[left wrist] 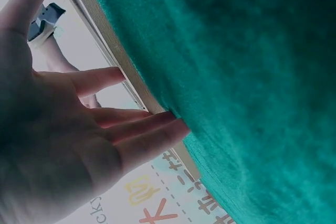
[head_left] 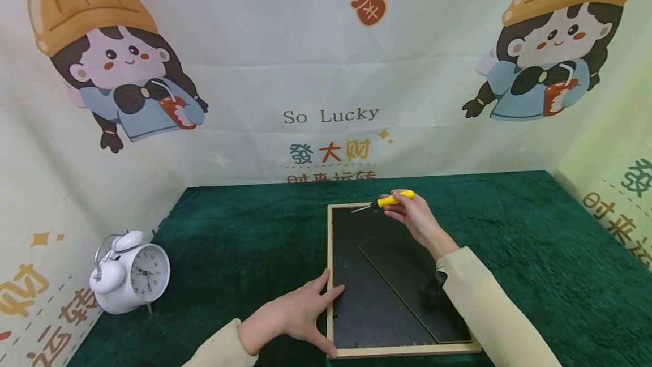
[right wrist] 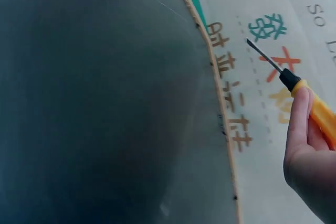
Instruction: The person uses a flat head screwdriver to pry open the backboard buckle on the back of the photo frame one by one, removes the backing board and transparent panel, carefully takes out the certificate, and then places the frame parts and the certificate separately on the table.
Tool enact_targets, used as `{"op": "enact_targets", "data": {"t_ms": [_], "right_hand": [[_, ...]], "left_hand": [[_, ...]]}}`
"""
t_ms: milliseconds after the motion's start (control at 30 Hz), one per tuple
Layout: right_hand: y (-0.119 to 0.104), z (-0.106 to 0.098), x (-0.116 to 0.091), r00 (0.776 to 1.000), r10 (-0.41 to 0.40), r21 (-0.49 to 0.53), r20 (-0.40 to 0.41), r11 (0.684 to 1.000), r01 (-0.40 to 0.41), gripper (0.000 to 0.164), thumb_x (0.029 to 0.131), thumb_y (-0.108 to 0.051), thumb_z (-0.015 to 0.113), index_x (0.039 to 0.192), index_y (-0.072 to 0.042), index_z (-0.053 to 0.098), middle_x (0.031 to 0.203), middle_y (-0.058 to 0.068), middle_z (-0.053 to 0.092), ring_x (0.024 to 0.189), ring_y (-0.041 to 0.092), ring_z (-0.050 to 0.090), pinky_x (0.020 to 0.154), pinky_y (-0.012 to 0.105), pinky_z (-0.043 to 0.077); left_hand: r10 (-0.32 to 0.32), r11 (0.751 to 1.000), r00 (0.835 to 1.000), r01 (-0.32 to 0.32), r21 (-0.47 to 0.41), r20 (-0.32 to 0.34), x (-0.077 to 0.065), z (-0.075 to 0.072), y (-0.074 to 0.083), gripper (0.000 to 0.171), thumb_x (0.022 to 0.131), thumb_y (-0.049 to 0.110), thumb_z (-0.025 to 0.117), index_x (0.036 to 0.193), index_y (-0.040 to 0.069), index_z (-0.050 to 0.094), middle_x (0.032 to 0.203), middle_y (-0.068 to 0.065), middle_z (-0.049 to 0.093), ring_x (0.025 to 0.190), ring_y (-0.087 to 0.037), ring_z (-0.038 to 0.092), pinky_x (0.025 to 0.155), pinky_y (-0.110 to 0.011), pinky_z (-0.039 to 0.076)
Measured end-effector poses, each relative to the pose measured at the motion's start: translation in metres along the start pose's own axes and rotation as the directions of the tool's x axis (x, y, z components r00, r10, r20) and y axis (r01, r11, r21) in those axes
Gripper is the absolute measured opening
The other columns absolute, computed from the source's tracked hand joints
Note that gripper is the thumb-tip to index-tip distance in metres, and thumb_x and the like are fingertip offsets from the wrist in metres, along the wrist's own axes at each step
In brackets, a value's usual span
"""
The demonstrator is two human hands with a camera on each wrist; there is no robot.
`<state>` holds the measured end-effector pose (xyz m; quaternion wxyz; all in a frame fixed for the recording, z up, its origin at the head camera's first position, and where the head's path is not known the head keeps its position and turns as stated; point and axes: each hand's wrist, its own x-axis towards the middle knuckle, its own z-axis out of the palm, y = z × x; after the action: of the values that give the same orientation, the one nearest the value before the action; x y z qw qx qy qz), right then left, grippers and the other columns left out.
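A picture frame [head_left: 402, 351] with a thin pale wooden edge lies back side up, its black backing board [head_left: 367, 293] showing. A long flap, the frame's stand [head_left: 407, 276], runs slantwise across that board. My left hand [head_left: 303, 310] rests against the frame's left edge near its lower corner, fingers spread and fairly straight. Up by the far edge, my right hand [head_left: 415, 217] grips a screwdriver [right wrist: 320, 114] with a yellow and black handle. Its metal shaft points left over the board; in the right wrist view the tip is apart from the frame's edge.
A white twin-bell alarm clock [head_left: 129, 273] stands at the left side of the table. Dark green cloth [head_left: 244, 242] covers the tabletop. Behind and along the sides hangs a white printed curtain [head_left: 254, 33] with cartoon figures and lettering.
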<state>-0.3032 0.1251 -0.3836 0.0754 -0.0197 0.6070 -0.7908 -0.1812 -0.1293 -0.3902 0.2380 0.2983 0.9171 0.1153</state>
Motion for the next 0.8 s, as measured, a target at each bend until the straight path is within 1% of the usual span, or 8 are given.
{"op": "enact_targets", "data": {"t_ms": [100, 167, 267, 333, 500, 667, 800], "right_hand": [[0.008, 0.006, 0.004, 0.999, 0.018, -0.009, 0.033, 1.000, -0.017, 0.039, 0.095, -0.016, 0.042, 0.127, 0.005, 0.036, 0.125, 0.022, 0.041, 0.091, 0.018, 0.056, 0.081, 0.027, 0.044], [0.011, 0.008, 0.006, 0.999, 0.023, -0.015, 0.046, 1.000, -0.023, 0.041, 0.094, -0.016, 0.043, 0.128, 0.006, 0.036, 0.123, 0.021, 0.041, 0.092, 0.018, 0.055, 0.082, 0.027, 0.043], [0.017, 0.010, 0.009, 0.999, 0.022, -0.034, 0.045, 0.999, -0.021, 0.041, 0.094, -0.015, 0.043, 0.129, 0.005, 0.035, 0.121, 0.020, 0.040, 0.096, 0.022, 0.053, 0.082, 0.026, 0.043], [0.020, 0.011, 0.011, 0.999, 0.017, -0.043, 0.027, 0.999, -0.015, 0.041, 0.093, -0.014, 0.044, 0.129, 0.005, 0.035, 0.121, 0.020, 0.041, 0.097, 0.024, 0.052, 0.081, 0.026, 0.043], [0.026, 0.015, 0.018, 1.000, -0.003, -0.072, -0.009, 0.997, 0.002, 0.040, 0.092, -0.013, 0.046, 0.126, 0.006, 0.037, 0.118, 0.020, 0.044, 0.091, 0.020, 0.055, 0.079, 0.025, 0.045], [0.030, 0.017, 0.022, 1.000, -0.002, -0.150, 0.016, 0.989, 0.004, 0.038, 0.093, -0.013, 0.045, 0.125, 0.006, 0.037, 0.117, 0.020, 0.046, 0.087, 0.018, 0.056, 0.078, 0.025, 0.045], [0.032, 0.018, 0.023, 1.000, 0.012, -0.169, 0.020, 0.986, -0.009, 0.038, 0.093, -0.013, 0.044, 0.126, 0.006, 0.036, 0.117, 0.021, 0.046, 0.087, 0.018, 0.056, 0.078, 0.025, 0.045]], "left_hand": [[-0.005, 1.000, 1.000, 0.005, 0.003, 0.003, 0.000, 0.000, 0.000, 0.099, 0.060, 0.062, 0.068, 0.139, 0.019, 0.028, 0.144, -0.015, 0.008, 0.126, -0.030, 0.021, 0.094, -0.044, 0.031], [-0.007, 1.000, 1.000, 0.007, 0.003, 0.004, 0.000, 0.001, 0.000, 0.098, 0.060, 0.062, 0.067, 0.139, 0.019, 0.028, 0.144, -0.015, 0.009, 0.127, -0.030, 0.021, 0.095, -0.044, 0.031], [-0.006, 1.000, 1.000, 0.006, 0.003, 0.005, 0.001, 0.001, 0.000, 0.098, 0.060, 0.062, 0.067, 0.139, 0.019, 0.028, 0.144, -0.015, 0.009, 0.127, -0.030, 0.021, 0.095, -0.043, 0.031], [-0.003, 1.000, 1.000, 0.003, 0.003, 0.003, 0.001, 0.001, -0.001, 0.098, 0.060, 0.062, 0.067, 0.139, 0.019, 0.028, 0.144, -0.016, 0.009, 0.126, -0.030, 0.021, 0.095, -0.044, 0.031], [-0.001, 1.000, 1.000, 0.001, 0.012, 0.000, 0.001, 0.000, 0.000, 0.098, 0.060, 0.062, 0.067, 0.139, 0.018, 0.028, 0.144, -0.016, 0.009, 0.126, -0.031, 0.022, 0.094, -0.044, 0.031], [-0.011, 1.000, 1.000, 0.011, 0.006, 0.007, 0.001, 0.000, 0.000, 0.098, 0.060, 0.061, 0.068, 0.139, 0.018, 0.028, 0.144, -0.016, 0.009, 0.126, -0.031, 0.022, 0.094, -0.045, 0.031], [-0.007, 1.000, 1.000, 0.007, -0.004, 0.006, 0.001, 0.001, 0.000, 0.099, 0.061, 0.060, 0.068, 0.139, 0.017, 0.027, 0.144, -0.017, 0.008, 0.126, -0.031, 0.021, 0.094, -0.045, 0.031]]}}
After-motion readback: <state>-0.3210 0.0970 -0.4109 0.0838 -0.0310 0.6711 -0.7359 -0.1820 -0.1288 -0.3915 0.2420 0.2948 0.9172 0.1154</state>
